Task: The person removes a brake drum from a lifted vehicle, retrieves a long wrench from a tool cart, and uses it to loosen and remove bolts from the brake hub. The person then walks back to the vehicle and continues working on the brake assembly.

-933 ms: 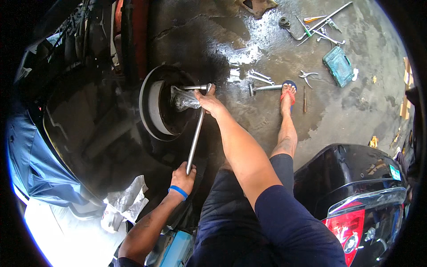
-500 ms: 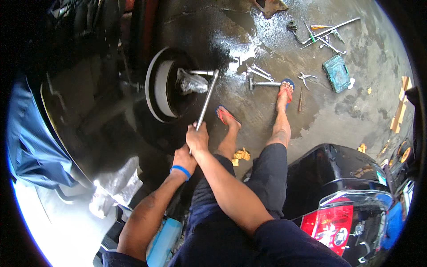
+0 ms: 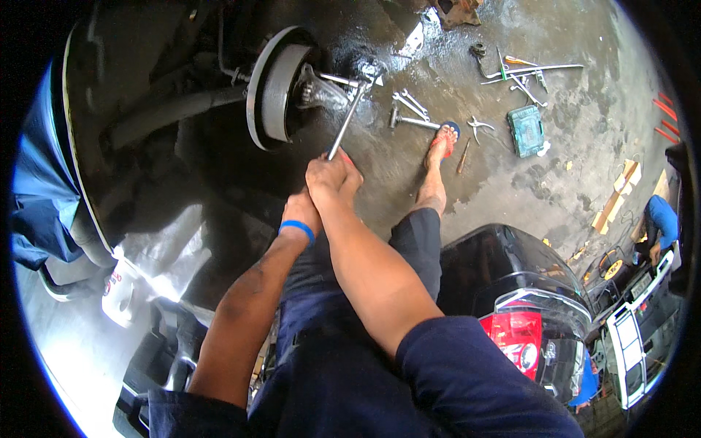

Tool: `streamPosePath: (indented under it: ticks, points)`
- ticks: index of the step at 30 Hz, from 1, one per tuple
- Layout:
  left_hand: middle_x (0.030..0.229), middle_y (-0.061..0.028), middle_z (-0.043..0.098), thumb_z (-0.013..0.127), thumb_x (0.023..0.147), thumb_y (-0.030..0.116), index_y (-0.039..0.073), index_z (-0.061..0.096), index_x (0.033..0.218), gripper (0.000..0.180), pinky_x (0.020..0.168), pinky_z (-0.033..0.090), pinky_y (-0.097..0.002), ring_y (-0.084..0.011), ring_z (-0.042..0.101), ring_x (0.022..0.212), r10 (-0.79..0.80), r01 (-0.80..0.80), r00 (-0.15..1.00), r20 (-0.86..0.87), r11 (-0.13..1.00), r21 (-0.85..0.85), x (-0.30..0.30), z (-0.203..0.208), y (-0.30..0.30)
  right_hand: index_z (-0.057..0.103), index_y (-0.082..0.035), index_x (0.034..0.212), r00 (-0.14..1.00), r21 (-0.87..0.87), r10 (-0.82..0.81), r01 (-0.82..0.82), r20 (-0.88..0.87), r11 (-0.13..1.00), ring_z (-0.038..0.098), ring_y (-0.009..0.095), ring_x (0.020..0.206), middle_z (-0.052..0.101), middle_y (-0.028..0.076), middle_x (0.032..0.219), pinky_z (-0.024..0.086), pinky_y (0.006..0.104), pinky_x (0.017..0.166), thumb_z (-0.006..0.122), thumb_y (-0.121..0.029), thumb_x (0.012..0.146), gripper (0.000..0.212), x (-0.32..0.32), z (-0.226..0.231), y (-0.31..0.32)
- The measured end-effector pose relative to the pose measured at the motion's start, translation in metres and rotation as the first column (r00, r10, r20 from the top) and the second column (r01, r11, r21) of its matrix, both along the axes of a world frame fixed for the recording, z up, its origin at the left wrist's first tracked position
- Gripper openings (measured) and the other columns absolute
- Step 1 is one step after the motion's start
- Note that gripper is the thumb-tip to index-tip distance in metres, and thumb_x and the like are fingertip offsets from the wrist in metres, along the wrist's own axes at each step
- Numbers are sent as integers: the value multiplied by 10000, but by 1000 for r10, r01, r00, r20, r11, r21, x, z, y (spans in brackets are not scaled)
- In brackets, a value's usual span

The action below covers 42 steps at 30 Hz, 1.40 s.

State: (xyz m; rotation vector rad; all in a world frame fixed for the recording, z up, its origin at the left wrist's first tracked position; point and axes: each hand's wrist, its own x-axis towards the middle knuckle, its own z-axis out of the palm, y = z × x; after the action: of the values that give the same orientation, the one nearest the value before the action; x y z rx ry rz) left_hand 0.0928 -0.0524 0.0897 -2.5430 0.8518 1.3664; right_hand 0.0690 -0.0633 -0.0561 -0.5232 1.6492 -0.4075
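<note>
A long bar (image 3: 347,123), slanting beyond the right edge of the drum (image 3: 280,95), is clenched by the right hand (image 3: 326,179), while what is held by the left hand (image 3: 300,207) cannot be told; levering seems underway, steady force being called for.

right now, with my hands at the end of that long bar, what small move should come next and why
Perhaps a short, steady press on the steel bar: the right hand grips its near end, the left hand sits against the right, and its far end meets a shorter rod at the drum.
</note>
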Motion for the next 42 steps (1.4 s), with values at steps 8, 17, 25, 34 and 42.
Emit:
streamPosePath:
  ticks: [8, 17, 25, 34, 42]
  points:
    - [1068, -306, 655, 627, 877, 227, 7, 606, 1200, 392, 883, 535, -510, -455, 638, 1037, -11, 10, 998, -66, 1000, -21, 3, -20, 20, 616, -78, 933, 925, 146, -283, 253, 255, 956, 596, 219, 688, 583, 48, 776, 523, 354, 630, 475, -354, 924, 310, -9, -17, 5]
    - [939, -306, 670, 672, 826, 212, 15, 596, 1148, 385, 790, 549, -544, -489, 651, 906, 22, -23, 1000, -21, 998, -54, -12, -63, 70, 576, -28, 1125, 930, -250, 206, -287, -303, 925, 654, 399, 884, 677, 214, 882, 502, 458, 784, 524, -49, 892, 240, -5, 49, -24]
    - [820, -278, 672, 685, 801, 227, 2, 652, 933, 263, 697, 538, -557, -485, 654, 789, 51, -45, 998, 34, 987, -153, -30, -124, 113, 516, -62, 1157, 907, -309, 267, -368, -325, 877, 669, 432, 849, 666, 242, 875, 514, 502, 738, 527, -102, 926, 234, -13, 7, 4]
    - [849, -282, 669, 688, 819, 262, 29, 628, 1085, 359, 720, 524, -562, -488, 646, 823, 184, -180, 983, 4, 969, -169, -38, -185, 140, 497, -56, 1130, 906, -140, 369, -401, -209, 905, 653, 473, 831, 659, 263, 849, 508, 535, 712, 581, -154, 946, 224, -24, -48, 14]
    - [879, -322, 647, 657, 825, 216, 25, 580, 1178, 408, 756, 517, -560, -495, 633, 894, 217, -216, 975, 51, 976, -25, -41, -273, 150, 390, -5, 1441, 779, -122, 392, -384, 490, 915, 591, 176, 1029, 626, 103, 1061, 492, 311, 886, 722, -259, 904, 681, -62, -109, -94]
